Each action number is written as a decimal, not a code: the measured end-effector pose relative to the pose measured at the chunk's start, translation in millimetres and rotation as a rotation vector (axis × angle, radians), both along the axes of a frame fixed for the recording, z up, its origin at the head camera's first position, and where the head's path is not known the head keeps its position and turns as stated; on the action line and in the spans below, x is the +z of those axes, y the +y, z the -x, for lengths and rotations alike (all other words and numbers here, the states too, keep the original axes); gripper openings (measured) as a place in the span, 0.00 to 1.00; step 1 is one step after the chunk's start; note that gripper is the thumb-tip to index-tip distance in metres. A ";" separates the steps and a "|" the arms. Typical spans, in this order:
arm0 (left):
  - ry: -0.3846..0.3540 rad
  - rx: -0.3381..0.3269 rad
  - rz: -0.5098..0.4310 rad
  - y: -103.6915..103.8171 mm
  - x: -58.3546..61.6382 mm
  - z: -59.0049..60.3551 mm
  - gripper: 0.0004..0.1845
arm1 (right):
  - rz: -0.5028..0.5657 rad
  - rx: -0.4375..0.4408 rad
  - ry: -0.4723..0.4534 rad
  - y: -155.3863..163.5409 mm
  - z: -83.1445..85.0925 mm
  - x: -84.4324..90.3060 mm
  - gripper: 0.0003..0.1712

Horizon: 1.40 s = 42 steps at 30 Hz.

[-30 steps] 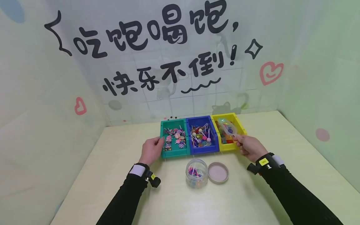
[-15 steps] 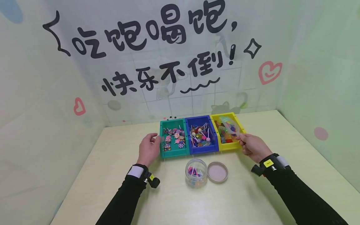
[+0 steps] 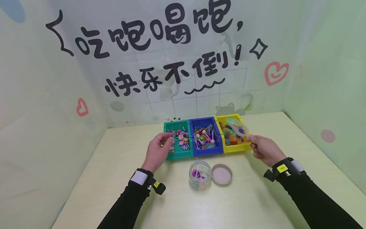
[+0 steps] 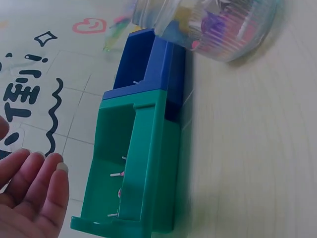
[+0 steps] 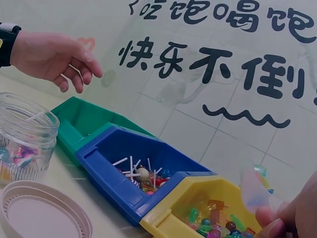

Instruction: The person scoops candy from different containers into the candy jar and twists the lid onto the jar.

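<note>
In the head view, the right hand (image 3: 266, 150), right of centre, pinches the handle of a clear scoop (image 3: 240, 129); the bowl reaches up and left over the yellow bin (image 3: 238, 148). The left hand (image 3: 157, 152), well apart from it, has loosely bent fingers above the left part of the green bin (image 3: 180, 155). The blue bin (image 3: 208, 153) sits between the other two; below it stand an open jar (image 3: 200, 185) and, just beside it, its lid (image 3: 222, 175).

The left wrist view shows the left hand's inner side, hidden from the head camera: bent fingers at lower left, holding nothing visible. The jar fills the upper right, coloured pieces inside.

The right wrist view reveals a gap between the left hand, upper left, and the green bin below. At lower right, thumb and finger grip the scoop above the yellow bin's glossy pieces (image 5: 214, 222).
</note>
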<state>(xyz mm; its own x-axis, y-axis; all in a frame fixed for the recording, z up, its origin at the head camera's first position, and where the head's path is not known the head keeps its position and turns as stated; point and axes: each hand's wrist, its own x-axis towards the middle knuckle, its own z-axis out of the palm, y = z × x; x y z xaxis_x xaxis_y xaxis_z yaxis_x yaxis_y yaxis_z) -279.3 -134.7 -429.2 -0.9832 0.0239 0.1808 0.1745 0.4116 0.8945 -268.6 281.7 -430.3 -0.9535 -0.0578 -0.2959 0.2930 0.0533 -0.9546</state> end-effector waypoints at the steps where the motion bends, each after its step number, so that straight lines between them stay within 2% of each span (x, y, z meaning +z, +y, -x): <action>1: -0.003 -0.022 0.004 1.3 -0.6 -2.5 0.20 | 0.000 0.004 0.004 0.7 -1.3 0.6 0.19; 10: -0.044 -0.199 0.067 13.6 -12.8 -22.5 0.26 | -0.011 0.050 0.053 8.9 -10.5 8.5 0.17; 18: -0.167 -0.333 0.025 19.3 -22.1 -40.2 0.37 | -0.005 0.114 0.081 12.2 -24.0 19.1 0.17; 24: -0.177 -0.435 0.037 23.5 -30.6 -46.8 0.44 | -0.021 0.147 0.095 12.1 -32.6 25.7 0.18; 34: -0.225 -0.465 0.087 31.4 -37.5 -57.0 0.47 | -0.075 0.199 0.072 10.0 -44.2 39.5 0.17; 42: -0.229 -0.459 0.127 34.2 -43.8 -58.6 0.49 | -0.065 0.298 0.071 4.9 -56.7 47.6 0.17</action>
